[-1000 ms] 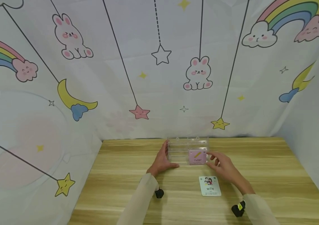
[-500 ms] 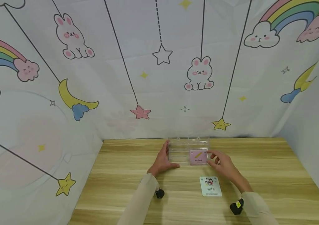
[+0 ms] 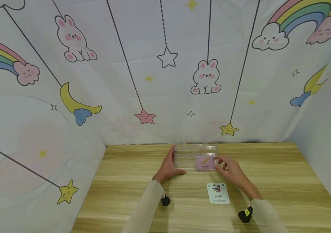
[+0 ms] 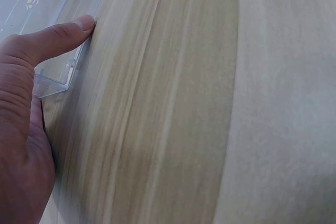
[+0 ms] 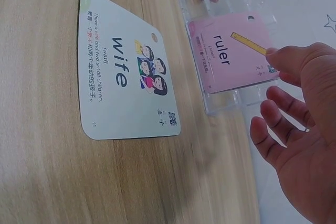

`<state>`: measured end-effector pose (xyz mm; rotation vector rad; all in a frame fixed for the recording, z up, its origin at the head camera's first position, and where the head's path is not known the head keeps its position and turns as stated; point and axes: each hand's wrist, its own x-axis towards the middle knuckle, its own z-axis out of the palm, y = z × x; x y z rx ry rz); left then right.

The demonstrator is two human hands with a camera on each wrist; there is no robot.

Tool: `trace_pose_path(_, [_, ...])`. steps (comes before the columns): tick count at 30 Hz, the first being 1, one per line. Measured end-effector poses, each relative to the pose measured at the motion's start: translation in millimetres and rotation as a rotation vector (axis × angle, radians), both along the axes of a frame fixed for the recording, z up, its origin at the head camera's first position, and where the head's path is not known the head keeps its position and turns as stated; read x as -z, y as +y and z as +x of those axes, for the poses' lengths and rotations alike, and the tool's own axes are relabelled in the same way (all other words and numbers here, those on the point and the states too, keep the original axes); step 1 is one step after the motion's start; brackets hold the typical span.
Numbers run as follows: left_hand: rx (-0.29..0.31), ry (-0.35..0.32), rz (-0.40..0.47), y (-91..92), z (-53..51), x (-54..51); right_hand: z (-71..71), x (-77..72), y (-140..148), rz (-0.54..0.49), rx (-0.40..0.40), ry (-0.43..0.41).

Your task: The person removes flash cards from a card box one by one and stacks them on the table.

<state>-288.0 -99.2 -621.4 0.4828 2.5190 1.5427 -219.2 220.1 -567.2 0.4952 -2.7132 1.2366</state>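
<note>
A clear plastic card rack (image 3: pixel 184 151) with stepped tiers stands at the back of the table. My left hand (image 3: pixel 167 165) grips its left side, with the thumb along the front edge in the left wrist view. In the rack's lower right section stands a pink "ruler" card (image 3: pixel 205 162). My right hand (image 3: pixel 231 169) is at that card's right edge. In the right wrist view one fingertip (image 5: pixel 271 54) touches the card near its upper right corner, while the other fingers stay loosely bent beside it. A pale "wife" card (image 3: pixel 218 193) lies face up on the table in front.
The wood-grain table (image 3: pixel 119 194) runs back to a white cloth backdrop (image 3: pixel 119 77) printed with rabbits, stars and rainbows. The rack stands close to that backdrop. Black wrist cameras (image 3: pixel 245 215) are worn on both wrists.
The hands, rack and both cards keep their places. Only the right wrist has shifted slightly, and the head view has moved a little.
</note>
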Motion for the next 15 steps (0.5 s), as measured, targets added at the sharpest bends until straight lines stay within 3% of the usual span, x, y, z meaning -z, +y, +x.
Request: trace_pose_path(15, [-0.004,0.007,-0.011,-0.4,-1.5,0.1,0.2,3.6,-0.8,-0.017,0.021,0.038])
